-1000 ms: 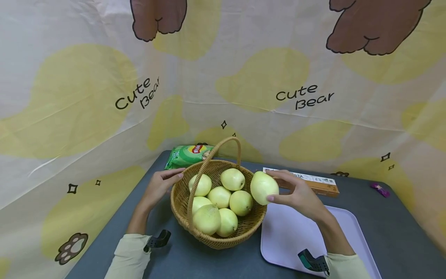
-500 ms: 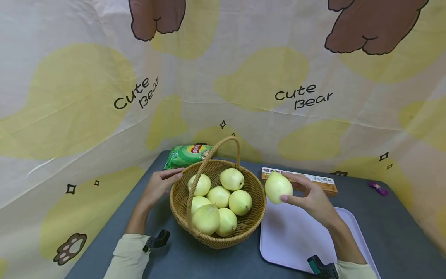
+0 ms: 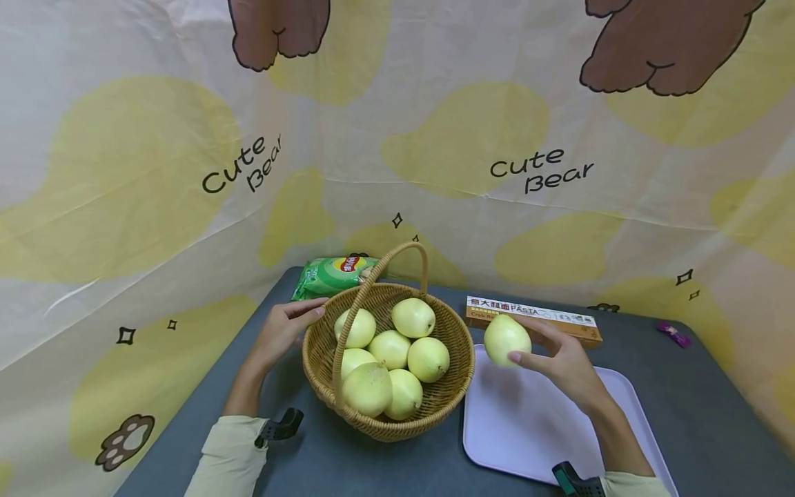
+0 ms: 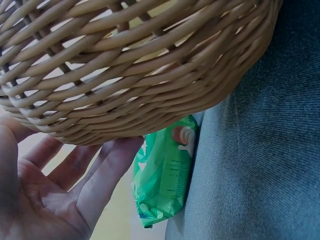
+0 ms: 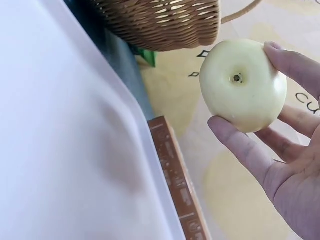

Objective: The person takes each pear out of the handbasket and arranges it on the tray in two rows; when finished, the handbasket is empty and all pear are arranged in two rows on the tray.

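Observation:
My right hand (image 3: 562,362) pinches a pale yellow-green pear (image 3: 504,337) between thumb and fingers, raised over the far left part of the lilac tray (image 3: 522,435). In the right wrist view the pear (image 5: 245,95) turns its dimpled end to the camera, and a soft shadow falls on the tray. Left of the tray stands a wicker basket (image 3: 394,433) with a tall handle, several more pears (image 3: 391,350) inside. My left hand (image 3: 279,336) rests its fingertips against the basket's left side; in the left wrist view its fingers (image 4: 102,172) are extended, touching the weave with the palm apart.
Behind the basket lies a green snack packet (image 3: 332,278). A long pasta box (image 3: 562,326) sits along the back of the dark table (image 3: 695,414), beyond the tray. Farther right is a small purple wrapped item (image 3: 673,336). Patterned cloth (image 3: 447,138) hangs close behind the table.
My right hand has carried the pear rightward from the basket's right rim to over the tray, then slightly lower. The left hand and basket stay in place.

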Motion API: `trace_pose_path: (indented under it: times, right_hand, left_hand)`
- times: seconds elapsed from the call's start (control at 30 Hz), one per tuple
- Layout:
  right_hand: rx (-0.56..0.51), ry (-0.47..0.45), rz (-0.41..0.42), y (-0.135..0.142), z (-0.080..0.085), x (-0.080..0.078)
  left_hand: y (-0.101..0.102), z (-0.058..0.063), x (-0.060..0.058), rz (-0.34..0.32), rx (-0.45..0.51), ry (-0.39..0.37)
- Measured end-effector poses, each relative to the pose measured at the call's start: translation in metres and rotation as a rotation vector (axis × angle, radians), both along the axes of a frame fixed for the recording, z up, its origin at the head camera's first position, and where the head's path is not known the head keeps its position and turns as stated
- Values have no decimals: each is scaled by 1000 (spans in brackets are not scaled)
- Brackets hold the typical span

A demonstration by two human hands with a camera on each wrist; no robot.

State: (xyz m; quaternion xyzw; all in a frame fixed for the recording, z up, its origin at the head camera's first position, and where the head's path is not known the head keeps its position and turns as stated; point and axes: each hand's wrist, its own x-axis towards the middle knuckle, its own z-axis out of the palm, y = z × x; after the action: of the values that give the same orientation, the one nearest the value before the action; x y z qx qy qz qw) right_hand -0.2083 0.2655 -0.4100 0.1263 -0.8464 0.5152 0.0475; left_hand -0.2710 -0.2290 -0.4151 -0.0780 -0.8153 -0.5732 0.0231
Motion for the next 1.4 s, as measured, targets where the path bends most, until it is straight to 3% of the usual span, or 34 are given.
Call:
trace_pose_path:
  times: [0.57,1.4]
  right_hand:
    - [11,-157,-60,2,-22,-7]
    - [42,-253,7,-8,-37,-10]
  left_hand:
    - [-1,-1,0,-4,8,-2]
    - [-1,0,1,-14,15,8]
